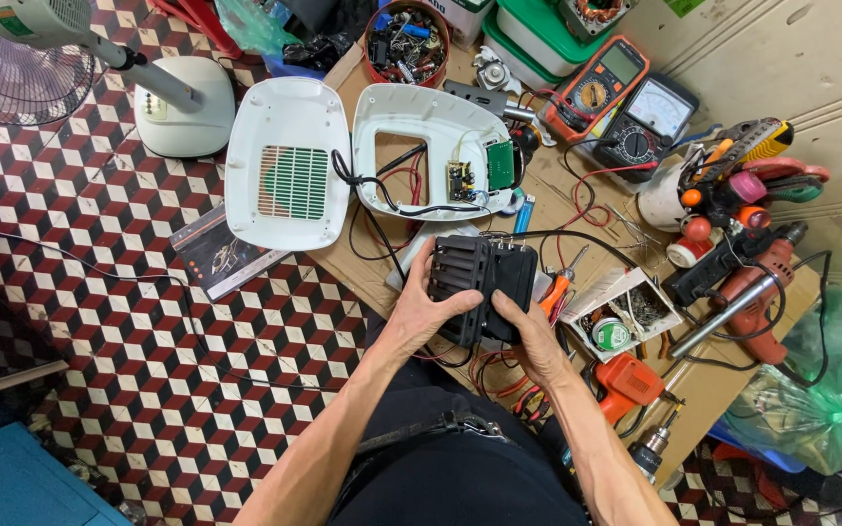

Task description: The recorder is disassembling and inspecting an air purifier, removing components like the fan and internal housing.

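Holding: both hands clamp a black ribbed plastic block-shaped module (484, 287) between them, low over the near edge of the brown cardboard-covered surface (704, 375)
Left hand: left hand (424, 304) grips the module's left side; thumb up along the left edge, fingers (452, 317) wrapped under and onto the lower front, pressed against the plastic
Left arm: bare forearm runs from bottom centre up and right, wrist roughly straight
Right hand: right hand (536, 341) holds the lower right corner; thumb lies on the front face, the rest of the fingers are hidden behind the module, so their spread cannot be told
Right arm: forearm comes in from the bottom right, angled up and left, wrist bent slightly inward
Module pose: tilted, ribbed face toward the camera, thin wires trailing off its top and bottom
Behind module: open white plastic housing shell with green circuit board and black cables (431, 151), lying flat just beyond the hands
Left of shell: white plastic cover with green vent grille (287, 164), half on the surface, half over the checkered red-black-white floor (148, 370)
Right of hands: orange-handled pliers (559, 289) touching the module's right side; small open cardboard box of parts (626, 310) just beside them
Far right: orange multimeter (596, 86), black analogue meter (647, 125), red power drill (747, 292)
Far left: white pedestal fan base (185, 105) on the floor, well apart
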